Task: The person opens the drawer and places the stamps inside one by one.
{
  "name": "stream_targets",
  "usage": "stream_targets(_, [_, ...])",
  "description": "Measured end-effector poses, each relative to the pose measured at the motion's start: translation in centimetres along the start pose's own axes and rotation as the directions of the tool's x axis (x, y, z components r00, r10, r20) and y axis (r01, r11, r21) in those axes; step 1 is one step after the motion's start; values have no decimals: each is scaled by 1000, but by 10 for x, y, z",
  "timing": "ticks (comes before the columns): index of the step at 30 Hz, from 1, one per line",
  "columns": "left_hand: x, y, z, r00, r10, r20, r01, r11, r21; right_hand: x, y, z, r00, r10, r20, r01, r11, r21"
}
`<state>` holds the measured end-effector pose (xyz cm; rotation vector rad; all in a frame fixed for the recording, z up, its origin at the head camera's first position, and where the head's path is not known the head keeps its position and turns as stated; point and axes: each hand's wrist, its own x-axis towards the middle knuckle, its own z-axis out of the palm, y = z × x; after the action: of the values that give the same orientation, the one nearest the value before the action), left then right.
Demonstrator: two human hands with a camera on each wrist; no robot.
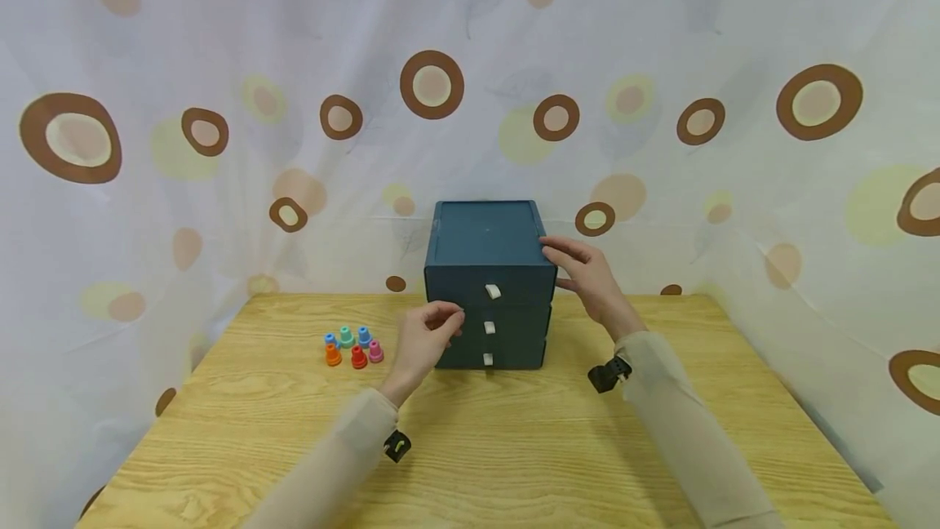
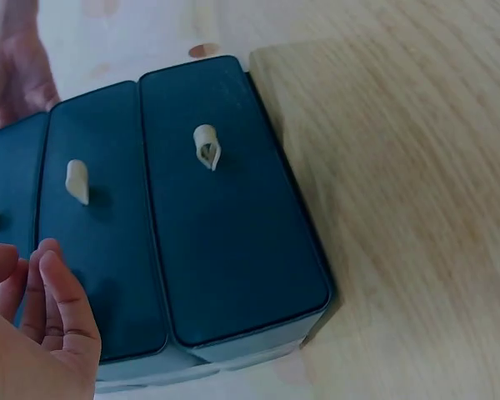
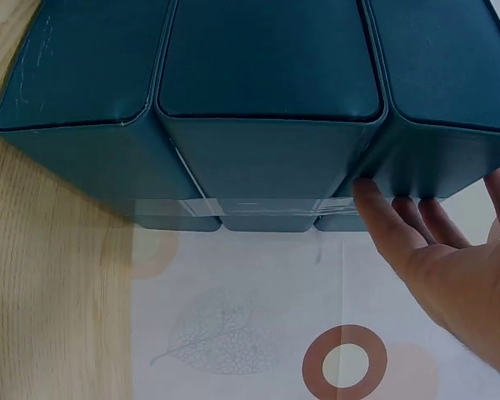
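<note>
A dark teal drawer cabinet (image 1: 481,235) stands on the table with three stacked drawers, each with a small pale pull tab (image 1: 493,291). In the head view my left hand (image 1: 426,337) is in front of the cabinet's left side, thumb and fingertips close together. In the left wrist view that hand (image 2: 54,325) has loosely bent fingers, and nothing shows between them. On the right, my right hand (image 1: 591,280) rests against the top drawer's side, fingers reaching over the upper edge. The right wrist view shows this hand (image 3: 450,258) touching the cabinet's side wall with extended fingers.
Several small coloured peg-like pieces (image 1: 358,357) stand grouped on the wooden table (image 1: 470,447), left of the cabinet. Behind the cabinet hangs a white patterned curtain (image 1: 485,39). Clear tape (image 3: 258,206) runs across the cabinet's side.
</note>
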<state>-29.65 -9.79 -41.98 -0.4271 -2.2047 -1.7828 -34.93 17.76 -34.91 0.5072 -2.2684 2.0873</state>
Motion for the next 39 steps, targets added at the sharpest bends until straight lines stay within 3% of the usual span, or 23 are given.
stream_targets(8, [-4, -8, 18, 996, -20, 84, 17, 999, 31, 1, -1, 2, 1000, 5, -3, -5, 1000, -5])
stream_targets(11, [-7, 3, 22, 991, -36, 125, 30, 999, 43, 1, -1, 3, 1000, 5, -5, -5, 1000, -1])
stream_targets(14, [-7, 2, 26, 987, -43, 152, 37, 998, 41, 1, -1, 3, 1000, 9, -11, -9, 1000, 0])
stream_targets(16, [-6, 1, 28, 987, -44, 157, 38, 998, 40, 0, -1, 3, 1000, 12, -16, -12, 1000, -6])
stream_targets(18, [-2, -9, 31, 987, -44, 153, 38, 998, 41, 0, -1, 3, 1000, 13, -23, -13, 1000, -11])
stream_targets(30, [0, -9, 36, 983, -59, 174, 57, 998, 16, 2, -2, 2, 998, 16, -53, -18, 999, -41])
stream_targets(39, [-3, -10, 30, 980, -58, 189, 51, 998, 41, 0, -3, 2, 1000, 1, -30, -2, 1000, -27])
